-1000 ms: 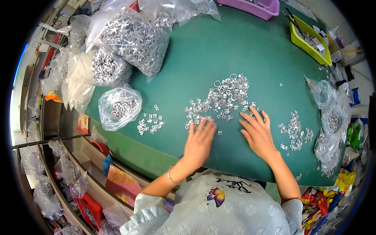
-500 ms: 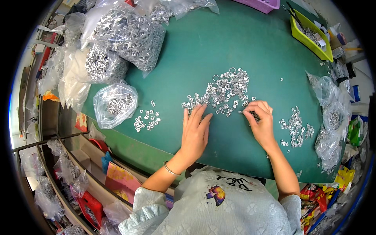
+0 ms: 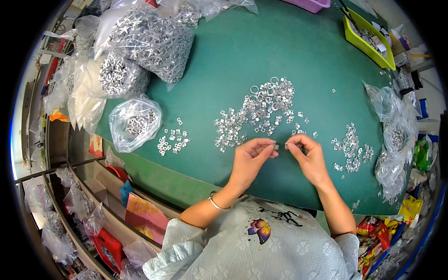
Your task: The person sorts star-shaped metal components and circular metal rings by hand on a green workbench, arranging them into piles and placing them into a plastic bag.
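Small silvery metal parts are handled close to the near edge of a green table (image 3: pixel 224 60) by two bare hands. By the left hand (image 3: pixel 252 157), one metal part (image 3: pixel 276 146) is pinched narrowly between thumb and forefinger, its end left jutting past the fingertips toward the right. By the right hand (image 3: pixel 309 157), a tiny silvery piece (image 3: pixel 286 145) is pinched at the very tips of thumb and finger, facing left. The two held items are separated by a slim gap; their exact shapes cannot be told. Just beyond the hands, toward the far edge, a loose pile (image 3: pixel 270 100) of parts and rings is heaped. Smaller groups are spread on either side: a left cluster (image 3: pixel 176 136) beside an open clear bag (image 3: pixel 136 125), and a right cluster (image 3: pixel 351 147) nearer the right edge.
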Demonstrator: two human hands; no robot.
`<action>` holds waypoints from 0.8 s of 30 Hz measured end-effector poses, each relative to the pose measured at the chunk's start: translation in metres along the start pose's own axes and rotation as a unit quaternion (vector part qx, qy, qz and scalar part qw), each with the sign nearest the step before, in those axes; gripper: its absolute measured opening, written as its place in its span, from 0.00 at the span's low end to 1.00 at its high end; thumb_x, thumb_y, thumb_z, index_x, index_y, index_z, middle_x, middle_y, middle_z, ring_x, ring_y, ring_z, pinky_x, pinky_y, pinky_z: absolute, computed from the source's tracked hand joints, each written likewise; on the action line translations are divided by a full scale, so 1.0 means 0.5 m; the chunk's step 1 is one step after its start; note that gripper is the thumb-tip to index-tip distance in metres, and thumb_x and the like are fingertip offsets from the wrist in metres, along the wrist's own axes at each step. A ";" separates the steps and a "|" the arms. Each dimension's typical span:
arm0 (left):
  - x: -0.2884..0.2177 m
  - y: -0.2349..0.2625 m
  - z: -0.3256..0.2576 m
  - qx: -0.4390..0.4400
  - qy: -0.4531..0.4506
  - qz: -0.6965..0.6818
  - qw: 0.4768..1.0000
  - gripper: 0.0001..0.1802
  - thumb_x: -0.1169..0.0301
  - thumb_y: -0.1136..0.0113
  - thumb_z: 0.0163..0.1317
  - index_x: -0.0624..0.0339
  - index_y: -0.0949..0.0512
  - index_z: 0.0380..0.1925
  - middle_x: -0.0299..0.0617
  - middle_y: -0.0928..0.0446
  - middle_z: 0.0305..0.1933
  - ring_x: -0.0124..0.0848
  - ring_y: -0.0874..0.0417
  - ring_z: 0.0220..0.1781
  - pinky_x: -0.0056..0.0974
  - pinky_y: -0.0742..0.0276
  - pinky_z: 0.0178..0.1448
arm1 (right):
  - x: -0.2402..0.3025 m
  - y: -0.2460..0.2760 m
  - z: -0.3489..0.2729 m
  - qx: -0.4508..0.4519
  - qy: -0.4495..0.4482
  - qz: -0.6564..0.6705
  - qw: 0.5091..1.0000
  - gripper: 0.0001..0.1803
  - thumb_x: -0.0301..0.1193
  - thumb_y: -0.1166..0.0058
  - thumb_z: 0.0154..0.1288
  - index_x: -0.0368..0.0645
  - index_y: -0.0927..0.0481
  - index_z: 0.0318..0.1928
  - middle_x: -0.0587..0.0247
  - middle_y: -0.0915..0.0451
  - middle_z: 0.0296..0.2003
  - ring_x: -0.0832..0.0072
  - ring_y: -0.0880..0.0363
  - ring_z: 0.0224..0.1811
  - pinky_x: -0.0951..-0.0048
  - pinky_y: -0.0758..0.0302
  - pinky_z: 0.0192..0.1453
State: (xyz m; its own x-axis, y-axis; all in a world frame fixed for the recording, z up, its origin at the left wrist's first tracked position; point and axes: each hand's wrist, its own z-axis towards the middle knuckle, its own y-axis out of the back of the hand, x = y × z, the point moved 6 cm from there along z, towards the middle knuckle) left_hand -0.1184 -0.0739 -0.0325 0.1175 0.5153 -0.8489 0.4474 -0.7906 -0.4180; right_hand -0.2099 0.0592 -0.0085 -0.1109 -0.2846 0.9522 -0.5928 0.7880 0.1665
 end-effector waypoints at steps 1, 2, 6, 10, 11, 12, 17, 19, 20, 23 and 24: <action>0.000 0.005 -0.001 -0.008 -0.004 0.009 1.000 0.08 0.78 0.44 0.64 0.70 0.23 0.42 0.42 0.19 0.38 0.27 0.17 0.39 0.30 0.20 0.45 | 0.004 0.002 0.001 -0.016 0.015 -0.017 1.000 0.04 0.23 0.41 0.59 0.37 0.22 0.34 0.64 0.23 0.27 0.72 0.26 0.34 0.72 0.34 0.46; 0.000 0.011 -0.003 -0.016 -0.007 0.017 1.000 0.08 0.78 0.44 0.64 0.70 0.23 0.42 0.42 0.19 0.38 0.27 0.17 0.39 0.29 0.20 0.45 | 0.017 0.011 0.004 -0.035 0.074 -0.132 0.988 0.04 0.23 0.41 0.57 0.37 0.21 0.34 0.64 0.23 0.28 0.70 0.27 0.35 0.70 0.35 0.46; 0.002 0.043 -0.013 -0.049 -0.018 0.075 0.996 0.08 0.80 0.45 0.63 0.71 0.24 0.42 0.47 0.18 0.41 0.31 0.16 0.40 0.31 0.20 0.45 | 0.062 0.028 0.025 -0.130 0.219 -0.414 0.874 0.08 0.22 0.39 0.53 0.40 0.21 0.36 0.62 0.24 0.35 0.64 0.29 0.39 0.66 0.38 0.44; 0.019 0.040 -0.024 0.013 0.030 0.050 0.998 0.08 0.80 0.44 0.63 0.69 0.25 0.42 0.45 0.20 0.40 0.29 0.17 0.39 0.30 0.21 0.43 | 0.090 -0.034 0.055 -0.087 0.311 -0.385 0.865 0.10 0.22 0.40 0.52 0.41 0.21 0.37 0.62 0.26 0.41 0.64 0.30 0.45 0.64 0.37 0.47; 0.020 0.033 -0.029 0.032 0.045 0.050 0.997 0.08 0.79 0.44 0.63 0.68 0.25 0.42 0.43 0.20 0.39 0.29 0.18 0.38 0.30 0.21 0.42 | 0.096 -0.058 0.062 -0.059 0.337 -0.362 0.867 0.10 0.22 0.40 0.52 0.41 0.21 0.37 0.62 0.26 0.40 0.64 0.30 0.45 0.63 0.37 0.48; 0.023 0.026 -0.033 0.051 0.059 0.050 0.996 0.08 0.79 0.44 0.63 0.68 0.25 0.42 0.42 0.20 0.38 0.28 0.18 0.38 0.30 0.21 0.41 | 0.084 -0.072 0.073 -0.052 0.334 -0.380 0.861 0.12 0.23 0.39 0.51 0.41 0.21 0.39 0.62 0.26 0.40 0.64 0.30 0.47 0.63 0.36 0.49; 0.046 0.021 -0.060 0.109 0.114 0.042 0.987 0.09 0.77 0.46 0.66 0.66 0.25 0.45 0.39 0.23 0.38 0.25 0.22 0.37 0.29 0.24 0.40 | 0.056 -0.055 0.072 -0.052 0.310 -0.401 0.860 0.12 0.24 0.39 0.51 0.41 0.19 0.39 0.62 0.25 0.41 0.64 0.29 0.46 0.62 0.36 0.49; 0.055 0.027 -0.068 0.113 0.128 0.060 0.983 0.09 0.77 0.49 0.67 0.66 0.25 0.45 0.39 0.23 0.38 0.24 0.22 0.37 0.28 0.25 0.41 | 0.067 -0.050 0.070 -0.059 0.307 -0.371 0.875 0.10 0.24 0.39 0.50 0.41 0.19 0.37 0.62 0.25 0.41 0.64 0.29 0.46 0.62 0.36 0.49; 0.055 0.026 -0.068 0.114 0.119 0.062 0.984 0.09 0.77 0.50 0.67 0.66 0.25 0.45 0.39 0.24 0.38 0.24 0.22 0.37 0.28 0.25 0.41 | 0.075 -0.066 0.071 -0.050 0.328 -0.371 0.867 0.10 0.24 0.39 0.50 0.41 0.19 0.36 0.62 0.25 0.41 0.64 0.29 0.46 0.62 0.36 0.49; 0.051 0.023 -0.069 0.107 0.084 0.079 0.988 0.09 0.78 0.52 0.68 0.68 0.25 0.45 0.39 0.23 0.38 0.24 0.22 0.38 0.29 0.25 0.44 | 0.083 -0.115 0.085 -0.041 0.376 -0.390 0.840 0.10 0.24 0.39 0.51 0.41 0.20 0.36 0.62 0.25 0.41 0.64 0.29 0.46 0.61 0.37 0.49; 0.046 0.023 -0.069 0.100 0.068 0.092 0.988 0.09 0.79 0.53 0.68 0.68 0.25 0.45 0.39 0.23 0.39 0.25 0.22 0.39 0.29 0.25 0.45 | 0.073 -0.123 0.088 -0.050 0.380 -0.410 0.828 0.10 0.25 0.39 0.51 0.40 0.20 0.37 0.62 0.25 0.41 0.64 0.29 0.46 0.61 0.37 0.49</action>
State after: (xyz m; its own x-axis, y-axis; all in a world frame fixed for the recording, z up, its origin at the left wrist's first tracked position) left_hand -0.0798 -0.0595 -0.0458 0.3041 0.3858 -0.8710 0.2251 -0.9175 -0.3278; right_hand -0.2127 -0.0238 0.0048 0.8522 -0.3502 0.3888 -0.1472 0.5525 0.8204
